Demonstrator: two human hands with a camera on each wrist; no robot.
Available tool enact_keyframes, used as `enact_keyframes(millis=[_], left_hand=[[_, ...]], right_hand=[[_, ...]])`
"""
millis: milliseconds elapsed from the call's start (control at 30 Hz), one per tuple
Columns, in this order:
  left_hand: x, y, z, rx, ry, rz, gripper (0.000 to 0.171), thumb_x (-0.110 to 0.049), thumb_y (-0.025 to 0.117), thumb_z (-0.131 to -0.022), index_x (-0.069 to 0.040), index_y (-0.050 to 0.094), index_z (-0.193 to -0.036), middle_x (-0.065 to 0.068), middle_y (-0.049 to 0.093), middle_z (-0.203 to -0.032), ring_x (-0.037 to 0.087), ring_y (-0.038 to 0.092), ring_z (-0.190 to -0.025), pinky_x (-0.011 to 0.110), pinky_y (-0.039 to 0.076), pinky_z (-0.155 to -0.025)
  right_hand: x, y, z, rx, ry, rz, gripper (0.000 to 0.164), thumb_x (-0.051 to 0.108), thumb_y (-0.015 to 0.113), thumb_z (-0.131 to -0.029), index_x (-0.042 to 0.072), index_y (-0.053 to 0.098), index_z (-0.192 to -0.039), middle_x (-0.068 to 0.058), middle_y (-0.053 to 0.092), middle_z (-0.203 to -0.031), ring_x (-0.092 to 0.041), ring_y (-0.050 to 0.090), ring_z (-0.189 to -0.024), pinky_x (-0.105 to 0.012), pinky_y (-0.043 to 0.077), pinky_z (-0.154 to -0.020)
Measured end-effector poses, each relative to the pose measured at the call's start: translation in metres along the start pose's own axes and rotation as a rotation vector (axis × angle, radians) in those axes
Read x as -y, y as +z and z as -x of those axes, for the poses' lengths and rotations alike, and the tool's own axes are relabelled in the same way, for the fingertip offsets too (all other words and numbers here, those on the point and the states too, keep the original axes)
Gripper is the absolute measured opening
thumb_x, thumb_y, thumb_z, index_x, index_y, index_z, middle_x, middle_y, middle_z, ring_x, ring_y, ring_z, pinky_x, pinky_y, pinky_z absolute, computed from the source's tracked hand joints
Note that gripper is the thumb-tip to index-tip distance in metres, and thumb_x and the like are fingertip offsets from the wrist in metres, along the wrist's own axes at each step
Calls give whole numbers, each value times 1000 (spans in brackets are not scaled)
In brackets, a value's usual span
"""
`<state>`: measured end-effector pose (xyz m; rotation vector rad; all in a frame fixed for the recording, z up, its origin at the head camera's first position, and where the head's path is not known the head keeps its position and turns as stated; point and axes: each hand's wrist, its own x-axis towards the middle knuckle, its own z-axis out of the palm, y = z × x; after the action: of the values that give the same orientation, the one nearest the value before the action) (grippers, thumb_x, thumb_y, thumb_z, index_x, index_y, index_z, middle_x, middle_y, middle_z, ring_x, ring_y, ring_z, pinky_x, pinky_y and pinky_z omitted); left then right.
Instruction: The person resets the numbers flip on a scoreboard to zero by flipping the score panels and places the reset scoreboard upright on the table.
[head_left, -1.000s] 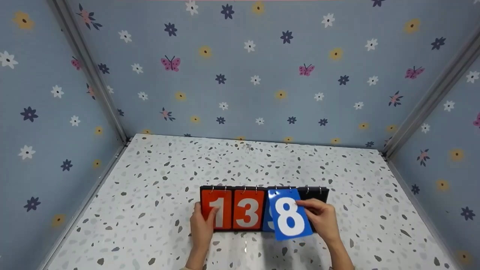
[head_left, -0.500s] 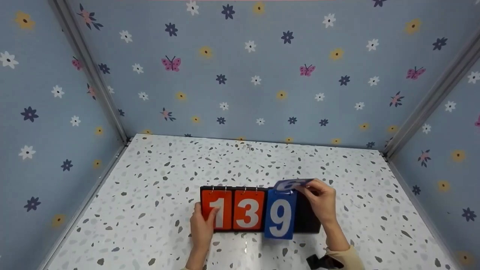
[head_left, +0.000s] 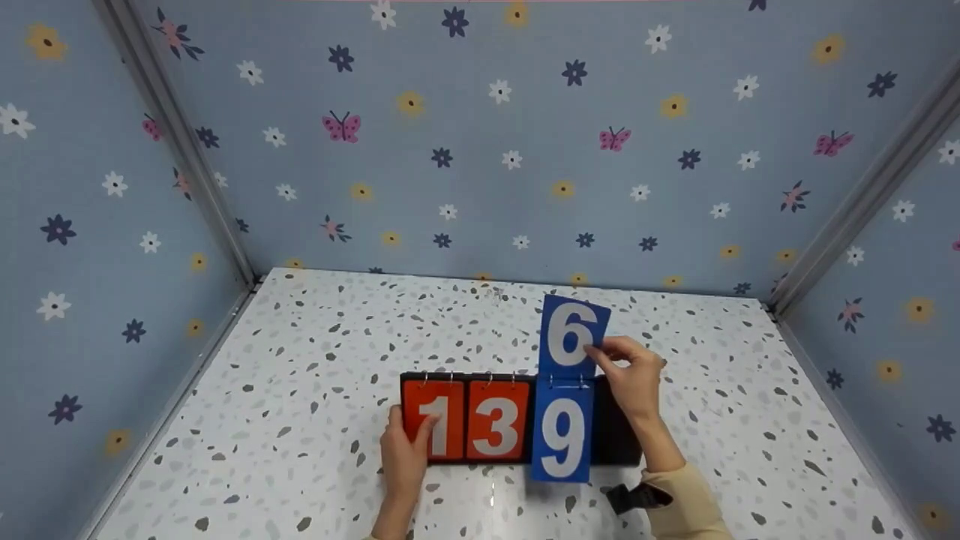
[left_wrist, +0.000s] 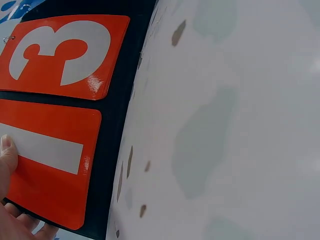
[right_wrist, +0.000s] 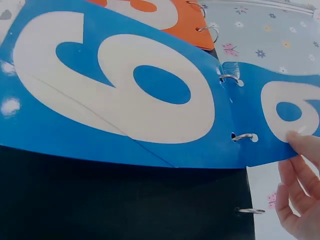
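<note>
A black flip scoreboard [head_left: 619, 442] lies at the front of the table in the head view. Its left end is gripped by my left hand [head_left: 403, 459], thumb on the red "1" card [head_left: 450, 401]; in the left wrist view, fingers show under the edge. Beside it is the red "3" card [head_left: 496, 420]. My right hand [head_left: 636, 381] pinches the lower right edge of a raised blue number card [head_left: 571, 337], which shows a "6" and stands above the rings. Below hangs a blue "9" card [head_left: 562, 435], its bottom beyond the board's front edge. Metal rings [right_wrist: 245, 137] join both blue cards.
The table [head_left: 300, 390] is white with grey speckles. Blue flowered panels [head_left: 480, 150] enclose it at the back and sides, with metal posts at the corners. A dark strap [head_left: 637, 497] sits at the right sleeve [head_left: 686, 502].
My right hand has lifted the blue "8" card up and over the rings, so its "6" back now shows and the "9" card is uncovered. My left hand has stayed still.
</note>
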<state>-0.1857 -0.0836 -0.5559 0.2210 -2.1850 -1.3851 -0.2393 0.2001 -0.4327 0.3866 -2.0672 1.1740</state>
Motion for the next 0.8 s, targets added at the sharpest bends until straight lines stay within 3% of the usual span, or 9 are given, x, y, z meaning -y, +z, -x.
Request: enact_keyframes(millis=[267,633,800], left_hand=[[1,1,0,-15,22,-6,34,-23,71,-76,-4,48,-92,3,56,-70,15,49,-61,30,43,-56],[1,0,0,-18,20,-5,35,-22,72,-75,-3,48,-91,2,54,-68,15,47,-60,30,42,-56],[1,0,0,-12,22,-6,34,-22,72,-76,-4,49,-93,3,56,-71,15,49,-61,30,43,-57]], right_hand=[[-19,8,-4,5,75,39,8,5,75,-72,1,69,-75,-6,66,-72,-15,57,-61,-17,44,-59],[-21,17,-7,105,197,183,21,8,74,-74,-3,68,-91,-12,65,-74,-20,59,-63,-31,48,-57],[-22,18,-7,153,207,223,26,8,71,-77,-7,65,-98,-15,65,-77,-23,60,-65,-36,49,-59]])
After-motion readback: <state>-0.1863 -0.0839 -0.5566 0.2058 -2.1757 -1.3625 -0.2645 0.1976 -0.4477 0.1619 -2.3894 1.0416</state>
